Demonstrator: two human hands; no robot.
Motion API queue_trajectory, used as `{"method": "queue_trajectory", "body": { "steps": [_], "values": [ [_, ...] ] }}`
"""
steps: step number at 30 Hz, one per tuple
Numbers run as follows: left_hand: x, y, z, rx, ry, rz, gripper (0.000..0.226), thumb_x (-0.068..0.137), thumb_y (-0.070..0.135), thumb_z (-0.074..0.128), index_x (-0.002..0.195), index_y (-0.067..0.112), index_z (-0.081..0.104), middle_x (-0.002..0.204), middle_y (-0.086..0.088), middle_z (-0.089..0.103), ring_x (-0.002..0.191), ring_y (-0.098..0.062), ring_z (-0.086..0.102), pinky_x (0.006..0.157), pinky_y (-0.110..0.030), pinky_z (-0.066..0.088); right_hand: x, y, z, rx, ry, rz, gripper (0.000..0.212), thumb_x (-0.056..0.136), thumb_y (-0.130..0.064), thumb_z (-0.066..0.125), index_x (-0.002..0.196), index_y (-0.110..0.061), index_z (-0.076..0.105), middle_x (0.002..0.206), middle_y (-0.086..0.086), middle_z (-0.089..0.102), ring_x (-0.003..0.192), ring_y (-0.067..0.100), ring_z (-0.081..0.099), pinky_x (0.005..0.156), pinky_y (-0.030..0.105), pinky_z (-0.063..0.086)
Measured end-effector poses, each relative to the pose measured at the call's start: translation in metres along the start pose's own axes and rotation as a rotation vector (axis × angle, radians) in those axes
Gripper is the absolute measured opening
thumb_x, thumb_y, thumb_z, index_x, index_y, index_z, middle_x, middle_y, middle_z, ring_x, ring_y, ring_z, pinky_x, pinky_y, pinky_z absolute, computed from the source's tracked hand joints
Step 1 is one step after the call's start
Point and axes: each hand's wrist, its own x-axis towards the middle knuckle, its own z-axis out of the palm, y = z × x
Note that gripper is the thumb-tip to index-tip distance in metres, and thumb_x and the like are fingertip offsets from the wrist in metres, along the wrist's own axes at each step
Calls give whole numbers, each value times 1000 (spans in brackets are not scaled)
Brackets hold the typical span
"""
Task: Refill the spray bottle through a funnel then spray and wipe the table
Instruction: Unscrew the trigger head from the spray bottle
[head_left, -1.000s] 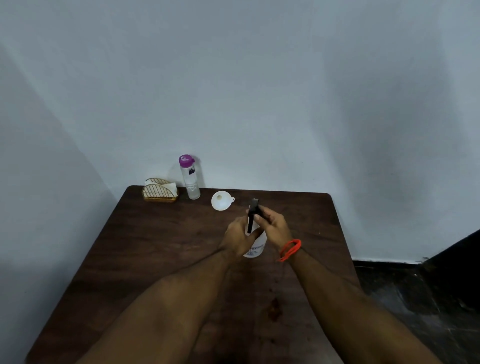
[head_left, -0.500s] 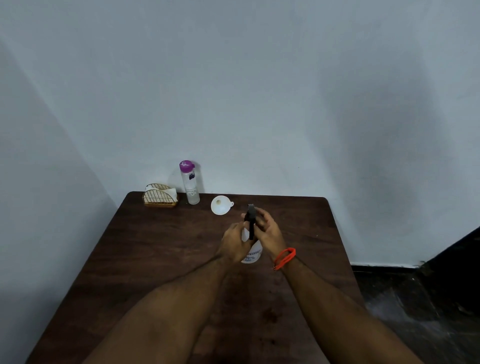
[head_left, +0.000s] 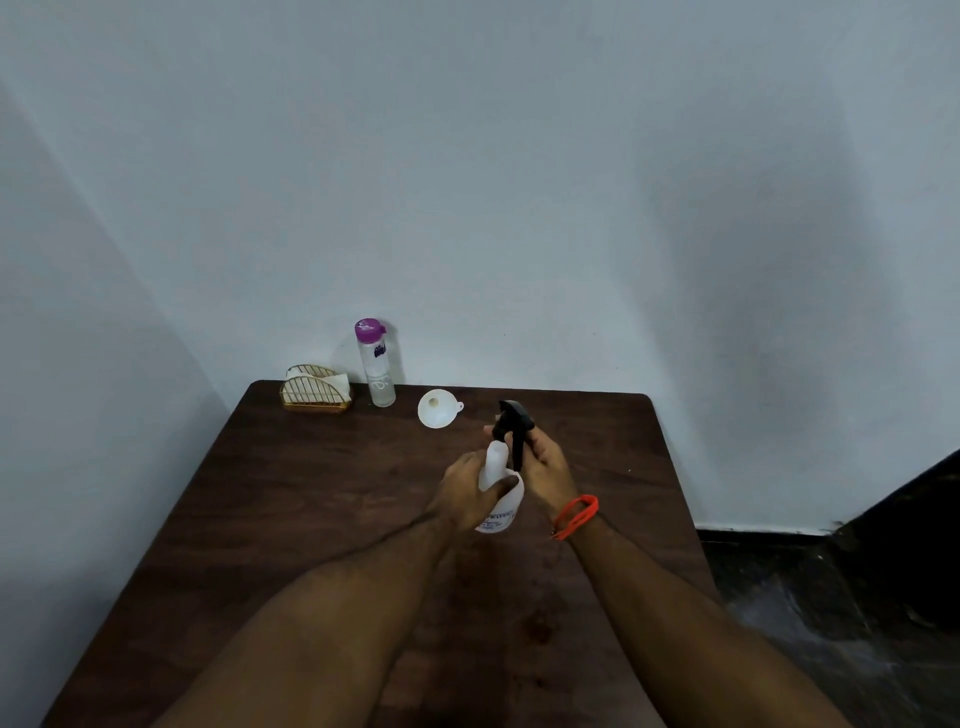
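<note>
The table (head_left: 291, 519) is dark wood, set into a wall corner, and everything else is placed from it. Near its middle stands the spray bottle (head_left: 500, 499), a pale, translucent plastic body with a printed label low down. The left hand (head_left: 470, 496) wraps round its body, thumb across the front, and grips it. The right hand (head_left: 545, 457) closes round the black trigger head (head_left: 511, 423), which sits tilted and lifted off the neck, so the head looks unscrewed or nearly so.

Along the table's far edge stand a clear water bottle (head_left: 378, 371) with a purple cap, a gold wire napkin holder (head_left: 315, 392) with white napkins at the far left corner, and a white funnel (head_left: 438, 409) lying between the water bottle and the spray bottle, mouth toward the camera.

The spray bottle likely weighs little and its thin wall would give under a hard squeeze, so a hold round the shoulder or mid-body suits it. I cannot tell how much liquid it holds. The head is stiff; its dip tube, if any, is hidden. The funnel is light and rigid; its rim tab is the natural place to pinch.
</note>
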Motion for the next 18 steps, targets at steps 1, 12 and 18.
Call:
{"method": "queue_trajectory", "body": {
  "steps": [1, 12, 18],
  "values": [
    [0, 1, 1, -6, 1, 3, 48, 84, 57, 62, 113, 18, 62, 109, 4, 66, 100, -13, 61, 85, -27, 49, 0, -1, -1, 3, 19, -7, 31, 101, -2, 48, 121, -19, 64, 118, 19, 67, 109, 22, 66, 95, 34, 54],
    [-2, -2, 16, 74, 19, 26, 45, 85, 49, 66, 114, 14, 62, 114, -3, 66, 105, -18, 60, 93, -34, 49, 12, -21, -13, -49, 217, -119, 26, 98, -1, 54, 122, 2, 64, 103, 13, 72, 95, 27, 68, 85, 41, 56],
    [-2, -1, 22, 107, -5, -16, 46, 84, 49, 66, 113, 14, 62, 113, -3, 66, 104, -20, 60, 91, -34, 49, 14, -34, -9, -87, 218, -207, 26, 97, -11, 56, 118, -17, 70, 103, 11, 73, 93, 28, 67, 89, 57, 55]
  ]
}}
